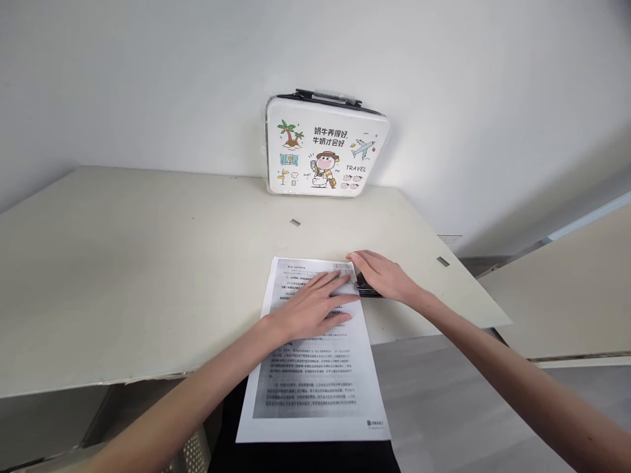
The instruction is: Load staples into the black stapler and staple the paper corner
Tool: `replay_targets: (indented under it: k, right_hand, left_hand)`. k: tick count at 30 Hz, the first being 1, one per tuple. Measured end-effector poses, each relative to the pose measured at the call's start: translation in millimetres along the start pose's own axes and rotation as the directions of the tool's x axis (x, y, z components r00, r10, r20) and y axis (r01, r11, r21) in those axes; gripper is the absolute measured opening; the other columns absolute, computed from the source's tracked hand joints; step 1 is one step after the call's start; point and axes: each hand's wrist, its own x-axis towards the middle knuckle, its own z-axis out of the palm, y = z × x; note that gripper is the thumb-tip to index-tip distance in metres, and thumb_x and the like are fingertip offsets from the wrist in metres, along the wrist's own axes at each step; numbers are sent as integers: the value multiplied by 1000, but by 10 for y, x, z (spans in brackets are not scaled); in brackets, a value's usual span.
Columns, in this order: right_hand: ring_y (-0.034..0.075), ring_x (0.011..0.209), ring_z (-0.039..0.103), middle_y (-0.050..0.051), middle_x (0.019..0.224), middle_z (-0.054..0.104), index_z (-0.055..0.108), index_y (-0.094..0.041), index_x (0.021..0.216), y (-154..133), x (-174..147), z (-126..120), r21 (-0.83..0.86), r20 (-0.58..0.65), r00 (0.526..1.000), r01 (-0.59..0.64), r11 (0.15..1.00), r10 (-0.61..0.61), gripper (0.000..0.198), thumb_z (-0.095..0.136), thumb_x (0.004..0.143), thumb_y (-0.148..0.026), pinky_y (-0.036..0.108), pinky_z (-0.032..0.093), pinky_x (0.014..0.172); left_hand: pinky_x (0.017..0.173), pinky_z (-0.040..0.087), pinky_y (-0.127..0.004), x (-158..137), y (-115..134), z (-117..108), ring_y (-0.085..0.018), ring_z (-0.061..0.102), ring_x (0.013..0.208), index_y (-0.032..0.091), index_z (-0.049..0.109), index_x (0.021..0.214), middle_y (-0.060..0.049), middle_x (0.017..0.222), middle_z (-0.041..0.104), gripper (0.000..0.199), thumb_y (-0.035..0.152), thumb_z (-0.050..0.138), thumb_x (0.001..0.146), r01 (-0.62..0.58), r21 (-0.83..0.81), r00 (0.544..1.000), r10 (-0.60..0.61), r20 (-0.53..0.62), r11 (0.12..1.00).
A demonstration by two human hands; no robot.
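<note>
A printed sheet of paper, perhaps with more beneath it, rests partly on the table and hangs past its front edge over my lap. My left hand lies flat on its upper half, fingers spread. At the sheet's top right edge, my right hand is over a black stapler, gripping it from above. Most of the stapler is hidden under that hand. Its front end meets the paper near the upper right corner.
Two small grey staple strips lie on the white table: one strip beyond the paper, another strip near the right edge. A white case with cartoon prints and a black handle leans against the wall at the back.
</note>
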Motion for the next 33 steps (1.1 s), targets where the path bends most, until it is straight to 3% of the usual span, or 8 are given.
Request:
replay_targets:
  k: [24, 33]
  right_hand:
    - [29, 126, 63, 4, 135, 70, 66, -31, 112, -34, 9, 28, -66, -18, 999, 46, 997, -48, 53, 19, 109, -52, 49, 50, 104]
    - [28, 127, 61, 5, 142, 64, 65, -32, 125, 9, 56, 127, -247, -10, 995, 94, 965, -99, 51, 17, 110, -42, 47, 51, 101]
  left_hand:
    - [130, 23, -57, 10, 24, -9, -32, 25, 160, 35, 58, 150, 0, 173, 27, 46, 50, 47, 109, -16, -12, 1000, 16, -13, 1000]
    - [132, 21, -53, 12, 14, -8, -28, 26, 160, 37, 59, 148, 1, 172, 31, 43, 49, 48, 108, -30, -20, 999, 29, -45, 999]
